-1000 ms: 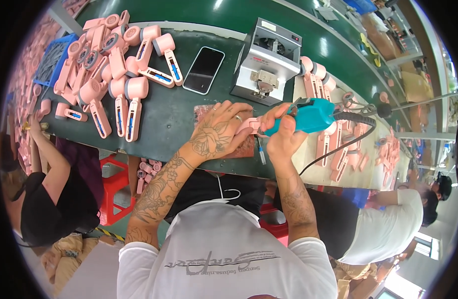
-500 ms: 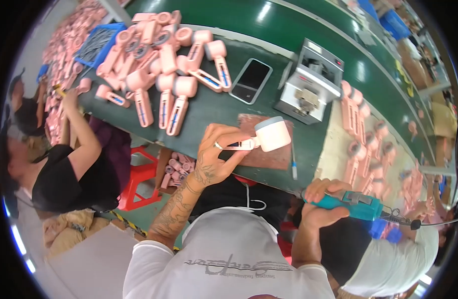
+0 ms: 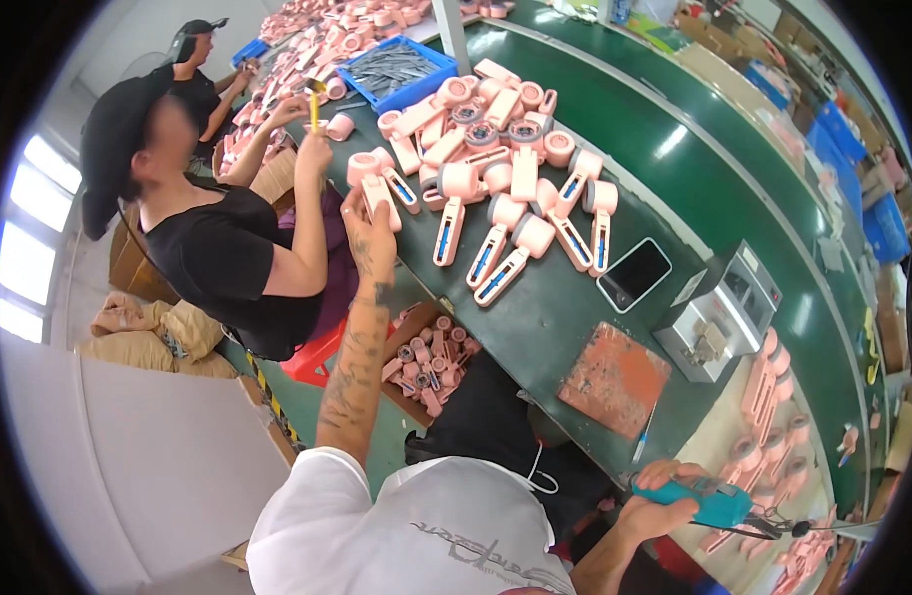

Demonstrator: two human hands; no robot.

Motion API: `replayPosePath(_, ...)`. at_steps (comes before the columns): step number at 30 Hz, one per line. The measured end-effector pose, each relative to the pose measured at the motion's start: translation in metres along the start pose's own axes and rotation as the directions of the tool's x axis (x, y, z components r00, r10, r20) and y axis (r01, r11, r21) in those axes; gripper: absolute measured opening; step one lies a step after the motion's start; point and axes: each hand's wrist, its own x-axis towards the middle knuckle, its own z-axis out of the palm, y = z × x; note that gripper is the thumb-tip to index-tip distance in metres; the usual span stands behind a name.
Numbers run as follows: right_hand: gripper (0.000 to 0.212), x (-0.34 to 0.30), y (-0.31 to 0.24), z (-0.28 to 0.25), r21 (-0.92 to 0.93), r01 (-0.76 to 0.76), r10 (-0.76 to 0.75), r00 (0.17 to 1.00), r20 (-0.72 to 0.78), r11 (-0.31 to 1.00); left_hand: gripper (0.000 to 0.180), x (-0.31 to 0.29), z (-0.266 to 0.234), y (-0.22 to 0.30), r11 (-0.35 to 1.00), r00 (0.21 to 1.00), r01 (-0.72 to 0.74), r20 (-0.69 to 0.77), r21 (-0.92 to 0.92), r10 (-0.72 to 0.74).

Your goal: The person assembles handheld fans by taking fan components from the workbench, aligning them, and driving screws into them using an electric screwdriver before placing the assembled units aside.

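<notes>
My left hand [image 3: 369, 236] reaches out to the near left end of the pile. Its fingers close round the handle of a pink handheld fan [image 3: 380, 201], whose round head points away from me. Right beside that one lies another pink fan [image 3: 403, 191] with a blue strip in its handle. Several more pink fans [image 3: 501, 260] are heaped to the right of it, some with blue strips showing. Over the table's near right edge, my right hand [image 3: 656, 504] grips a teal electric screwdriver [image 3: 712, 502] with a cable at its back end.
A worn reddish mat [image 3: 615, 380], a pen [image 3: 646, 433], a phone [image 3: 635, 275] and a grey metal machine [image 3: 716, 315] occupy the table. A blue bin [image 3: 397, 74] holds grey strips. Below sits a carton of pink parts [image 3: 428, 365]. A co-worker [image 3: 218, 228] handles a yellow tool at left.
My left hand has gone from above the reddish mat to the left end of the pile. My head view has swung left. The electric screwdriver stays in my right hand.
</notes>
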Motion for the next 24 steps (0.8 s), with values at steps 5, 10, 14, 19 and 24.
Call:
replayPosePath(5, 0.069, -0.003, -0.002, 0.004, -0.045, -0.016, 0.017, 1.000, 0.015, 0.999, 0.061, 0.055, 0.005, -0.009, 0.995, 0.995, -0.097, 0.038, -0.013, 0.097)
replayPosePath(10, 0.073, -0.009, -0.006, -0.002, -0.095, -0.014, 0.012, 1.000, -0.017, 0.995, 0.053, 0.060, 0.014, -0.015, 0.782, 0.977, 0.208, 0.164, -0.588, -0.136)
replayPosePath(14, 0.072, -0.010, -0.008, -0.006, -0.116, -0.019, 0.016, 0.999, -0.031, 0.993, 0.045, 0.047, 0.020, 0.004, 0.594, 0.911, 0.385, 0.393, -0.706, -0.123)
replayPosePath(19, 0.071, -0.005, -0.004, 0.000, -0.098, -0.005, 0.001, 0.999, -0.039, 0.995, 0.041, 0.046, 0.017, 0.007, 0.630, 0.919, 0.375, 0.362, -0.680, -0.155)
replayPosePath(24, 0.073, -0.007, 0.000, 0.004, -0.092, -0.023, 0.019, 0.999, -0.043, 0.995, 0.042, 0.060, 0.009, -0.006, 0.715, 0.950, 0.292, 0.277, -0.635, -0.142)
